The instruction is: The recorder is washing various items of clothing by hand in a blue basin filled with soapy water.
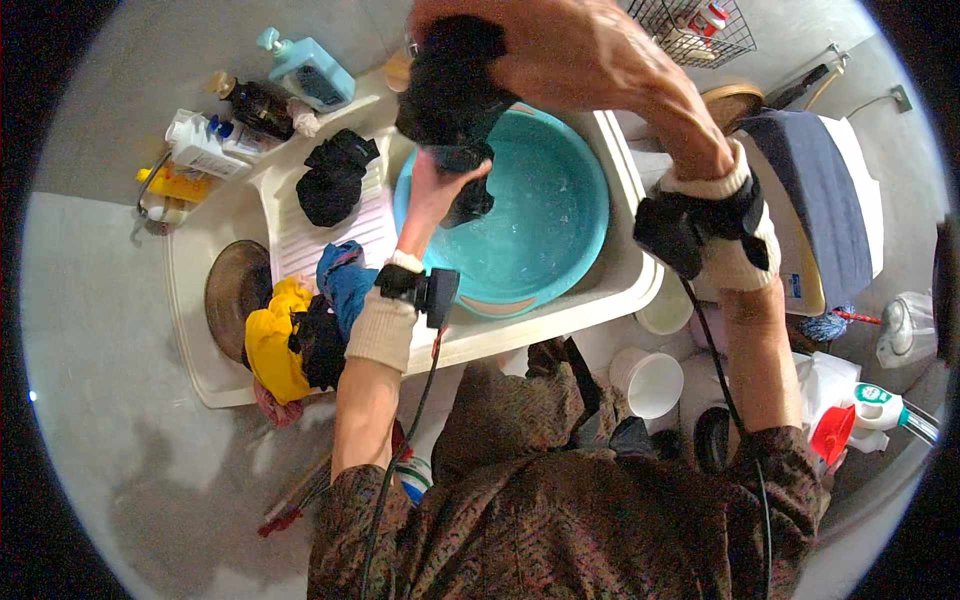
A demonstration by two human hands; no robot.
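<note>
A dark, bunched black cloth (450, 90) hangs over the left side of a teal plastic basin (592, 247). My left hand (437, 187) grips its lower part, thumb toward the right. Close to the camera, my right hand (577, 56) holds the upper part; its fingers are largely hidden or cut off by the top edge. Cloudy water (540, 202) with small bubbles lies in the basin. The basin sits in a cream laundry sink (630, 285). On the sink's ribbed washboard (292, 244), left of the basin, rests another bundled black cloth (334, 180).
Yellow cloth (277, 337) and blue cloth (345, 281) lie at the sink's left, beside a brown bowl (229, 289). Bottles, including a blue pump bottle (315, 71), line the back ledge. A white bucket (652, 382) stands below right. Cables run from both wrists.
</note>
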